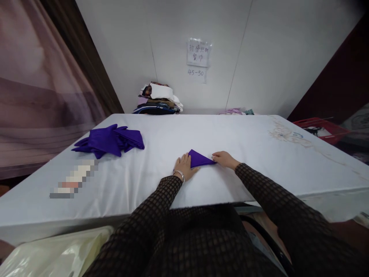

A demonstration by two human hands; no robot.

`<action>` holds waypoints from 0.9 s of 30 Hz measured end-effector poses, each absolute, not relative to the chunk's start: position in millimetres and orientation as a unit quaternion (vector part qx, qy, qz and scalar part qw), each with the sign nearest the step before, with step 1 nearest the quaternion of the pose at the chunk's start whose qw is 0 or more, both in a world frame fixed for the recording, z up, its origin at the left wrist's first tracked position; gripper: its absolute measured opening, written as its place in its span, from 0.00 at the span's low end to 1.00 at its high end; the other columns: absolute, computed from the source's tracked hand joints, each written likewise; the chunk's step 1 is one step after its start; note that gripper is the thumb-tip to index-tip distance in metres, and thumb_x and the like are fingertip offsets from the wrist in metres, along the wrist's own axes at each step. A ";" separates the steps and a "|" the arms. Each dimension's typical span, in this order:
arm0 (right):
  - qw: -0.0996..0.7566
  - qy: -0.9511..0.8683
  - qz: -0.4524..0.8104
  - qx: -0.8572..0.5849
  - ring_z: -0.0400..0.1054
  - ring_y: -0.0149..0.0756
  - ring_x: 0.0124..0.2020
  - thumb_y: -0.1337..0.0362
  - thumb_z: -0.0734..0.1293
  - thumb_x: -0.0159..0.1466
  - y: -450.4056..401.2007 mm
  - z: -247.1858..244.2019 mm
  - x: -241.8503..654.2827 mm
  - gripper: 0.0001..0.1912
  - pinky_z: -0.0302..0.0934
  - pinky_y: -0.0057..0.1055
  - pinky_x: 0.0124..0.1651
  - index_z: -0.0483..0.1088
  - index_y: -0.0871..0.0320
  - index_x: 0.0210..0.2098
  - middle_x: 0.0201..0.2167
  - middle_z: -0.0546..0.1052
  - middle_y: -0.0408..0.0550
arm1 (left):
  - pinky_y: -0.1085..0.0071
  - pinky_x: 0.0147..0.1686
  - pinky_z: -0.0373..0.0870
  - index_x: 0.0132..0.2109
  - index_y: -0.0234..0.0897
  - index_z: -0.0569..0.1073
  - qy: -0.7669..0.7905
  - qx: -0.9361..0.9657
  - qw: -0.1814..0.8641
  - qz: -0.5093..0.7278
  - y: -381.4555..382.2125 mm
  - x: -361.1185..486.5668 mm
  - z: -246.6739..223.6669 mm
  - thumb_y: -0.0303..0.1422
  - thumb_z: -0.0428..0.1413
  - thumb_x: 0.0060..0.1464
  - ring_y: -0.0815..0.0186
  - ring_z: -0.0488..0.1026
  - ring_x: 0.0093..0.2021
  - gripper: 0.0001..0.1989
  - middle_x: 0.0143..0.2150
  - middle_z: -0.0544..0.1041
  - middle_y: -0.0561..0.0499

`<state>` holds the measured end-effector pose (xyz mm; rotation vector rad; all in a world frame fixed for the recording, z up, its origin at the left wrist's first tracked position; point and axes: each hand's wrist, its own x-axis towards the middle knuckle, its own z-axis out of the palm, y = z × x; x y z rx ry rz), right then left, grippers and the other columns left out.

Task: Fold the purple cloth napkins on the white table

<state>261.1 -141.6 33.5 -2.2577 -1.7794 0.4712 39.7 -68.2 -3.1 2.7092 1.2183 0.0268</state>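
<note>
A purple cloth (200, 159) folded into a triangle lies on the white-covered table (161, 184) in front of me. My left hand (184, 167) rests flat on its left part, palm down with the fingers spread. At the cloth's right corner, my right hand (225, 159) has its thumb and fingers pinched on the tip. Further left on the table sits a loose pile of purple cloths (108, 141), some of them folded to points.
Behind the table's far edge is a stack of folded clothes (158, 98). A blurred-out object (76, 179) lies at the left. A red basket (331, 132) stands beyond the right edge, and a pale plastic bin (57, 254) below the front left edge.
</note>
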 end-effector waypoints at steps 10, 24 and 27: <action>-0.008 -0.646 0.188 -0.740 0.72 0.39 0.39 0.55 0.66 0.58 -77.0 40.3 217.4 0.18 0.60 0.25 0.35 0.76 0.61 0.41 0.38 0.79 0.52 | 0.56 0.63 0.39 0.66 0.26 0.48 0.465 0.876 0.131 0.013 -77.4 42.0 1.9 0.58 0.38 0.53 0.55 0.38 0.68 0.45 0.69 0.42 0.38; -0.067 -0.698 0.233 -0.673 0.71 0.35 0.36 0.61 0.68 0.55 -53.5 51.2 232.1 0.16 0.60 0.24 0.34 0.76 0.58 0.42 0.36 0.79 0.47 | 0.67 0.56 0.60 0.53 0.39 0.71 0.435 0.885 0.151 0.059 -20.1 41.4 32.5 0.36 0.50 0.56 0.60 0.64 0.57 0.18 0.56 0.70 0.47; -0.071 -0.719 0.215 -0.657 0.71 0.36 0.37 0.62 0.68 0.54 -44.7 50.7 236.4 0.16 0.60 0.25 0.36 0.76 0.57 0.42 0.37 0.79 0.46 | 0.68 0.59 0.56 0.59 0.41 0.65 0.380 0.910 0.150 0.067 -8.7 48.4 30.0 0.32 0.53 0.53 0.62 0.59 0.61 0.24 0.61 0.65 0.50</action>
